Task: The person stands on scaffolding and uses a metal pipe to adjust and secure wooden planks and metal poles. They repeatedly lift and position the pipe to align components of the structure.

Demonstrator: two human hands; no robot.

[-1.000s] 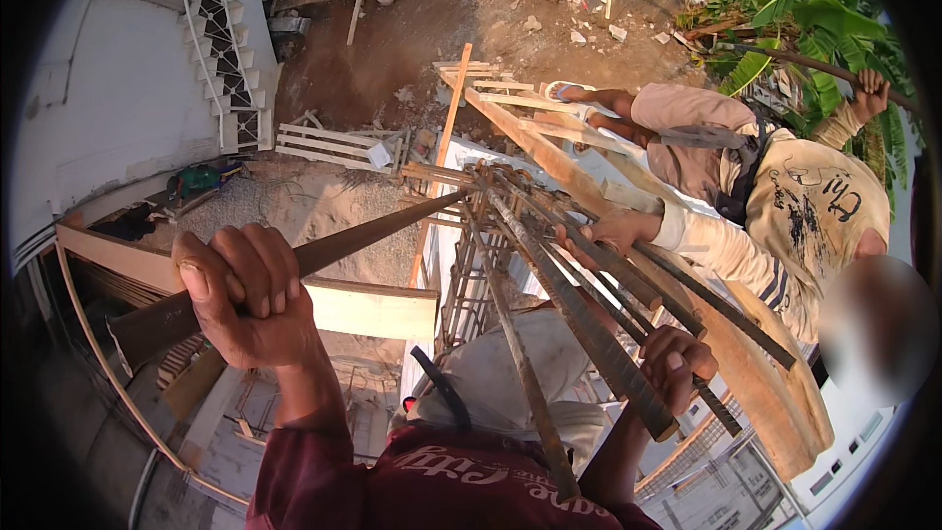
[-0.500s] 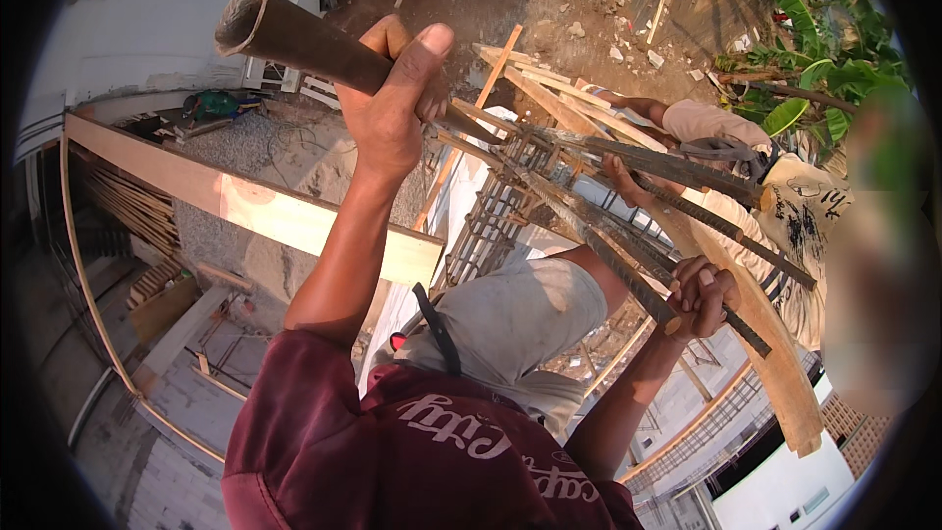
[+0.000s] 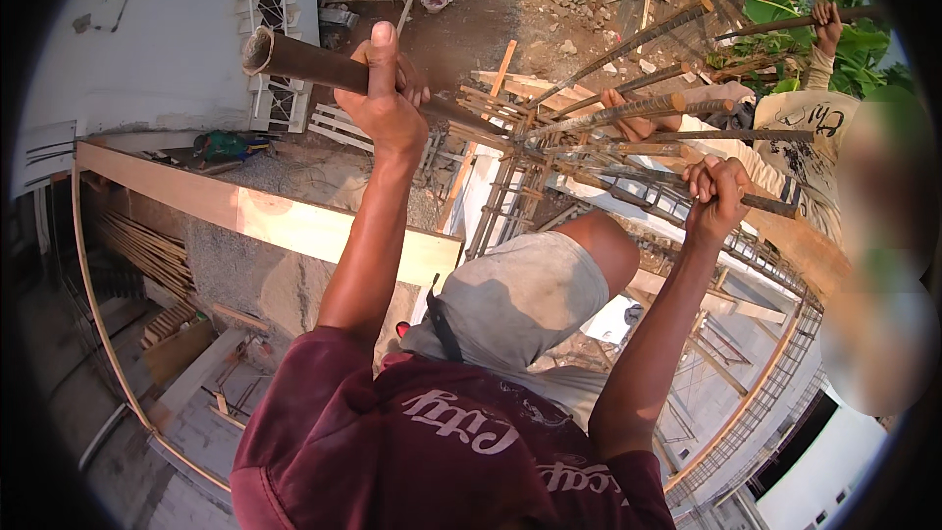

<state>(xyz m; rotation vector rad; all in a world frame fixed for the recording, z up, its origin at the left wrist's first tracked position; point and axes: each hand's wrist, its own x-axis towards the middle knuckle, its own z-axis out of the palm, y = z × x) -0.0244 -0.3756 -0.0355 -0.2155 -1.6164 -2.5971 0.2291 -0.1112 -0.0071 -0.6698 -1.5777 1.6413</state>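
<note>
My left hand (image 3: 388, 98) is wrapped round a dark steel pipe (image 3: 304, 64), thumb pointing up along it. The pipe's open end points to the far left, and its other end runs to the rebar column cage (image 3: 505, 191) in the middle. My right hand (image 3: 716, 186) grips a ribbed rebar (image 3: 770, 204) whose end sticks out to the right. Several more rebars (image 3: 628, 120) fan out from the cage top toward the right. A co-worker's raised hand (image 3: 829, 25) holds a dark bar (image 3: 780, 30) at the far right; their other hand (image 3: 628, 113) is among the rebars.
A long plank (image 3: 294, 226) crosses the left side. Below it lie stacked poles (image 3: 147, 250) and gravel (image 3: 231, 270). Behind the cage are timber pieces (image 3: 505, 69) and rubble-strewn ground (image 3: 579, 15). A long rebar cage (image 3: 775, 388) curves along the lower right.
My right hand has moved farther away with its rebar. My left hand has shifted slightly right with the pipe. The rebars are fanned differently, and a co-worker's raised hand now shows at far right.
</note>
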